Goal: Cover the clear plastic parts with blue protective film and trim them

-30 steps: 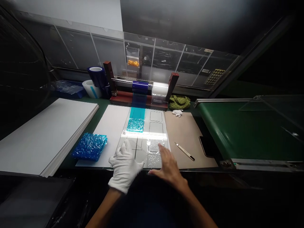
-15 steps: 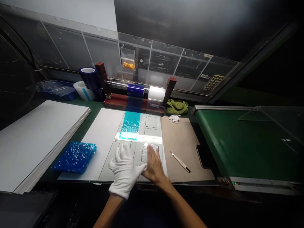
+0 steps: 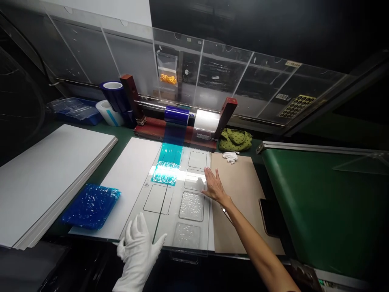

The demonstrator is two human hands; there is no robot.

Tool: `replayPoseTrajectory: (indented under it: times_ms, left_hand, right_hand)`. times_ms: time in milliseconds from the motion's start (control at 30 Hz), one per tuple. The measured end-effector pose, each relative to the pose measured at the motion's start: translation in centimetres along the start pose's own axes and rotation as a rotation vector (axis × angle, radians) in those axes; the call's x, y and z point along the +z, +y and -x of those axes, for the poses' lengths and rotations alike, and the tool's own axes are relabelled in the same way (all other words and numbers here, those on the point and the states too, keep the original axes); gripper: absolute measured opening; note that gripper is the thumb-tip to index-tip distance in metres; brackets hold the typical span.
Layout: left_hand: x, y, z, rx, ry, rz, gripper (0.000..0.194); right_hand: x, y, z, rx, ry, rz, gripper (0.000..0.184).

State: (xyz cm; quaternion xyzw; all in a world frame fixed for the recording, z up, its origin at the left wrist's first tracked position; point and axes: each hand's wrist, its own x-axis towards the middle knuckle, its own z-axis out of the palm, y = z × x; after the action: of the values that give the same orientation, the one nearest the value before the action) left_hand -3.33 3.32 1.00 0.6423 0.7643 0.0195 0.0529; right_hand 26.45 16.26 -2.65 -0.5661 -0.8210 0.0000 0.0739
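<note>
My left hand, in a white cotton glove, rests open at the near edge of a clear plastic plate marked with rounded square outlines. It holds nothing. My bare right hand lies open with fingers spread at the plate's right edge, next to a crinkled clear film square. A second film square lies nearer me. A blue film strip runs from a roll on a wooden stand down to a wrinkled teal patch on the plate.
A brown mat holds a craft knife, partly hidden by my forearm. Beyond it lie a phone and a green conveyor. Left are a blue film stack, white boards and tape rolls.
My hands have moved apart: the gloved left hand drew back to the plate's near edge, and the right hand slid away from the film squares to the plate's right edge. Both film squares now show.
</note>
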Motion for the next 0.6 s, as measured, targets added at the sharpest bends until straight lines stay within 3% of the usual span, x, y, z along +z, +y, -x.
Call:
replayPoseTrajectory:
  times_ms: [167,467,600]
  left_hand:
    - [-0.7,1.0,-0.5,-0.027,-0.117,-0.104,0.094]
    - [0.7,1.6,-0.9,-0.016,-0.097,-0.079,0.091]
    - [0.8,1.8,-1.8,-0.05,-0.152,-0.02,0.093]
  right_hand:
    - [0.5,0.5,-0.3,-0.042,-0.036,-0.01,0.112]
    - [1.4,0.7,-0.6,-0.066,-0.06,-0.018,0.114]
    - [0.9,0.7,-0.9,-0.049,-0.067,-0.016,0.119]
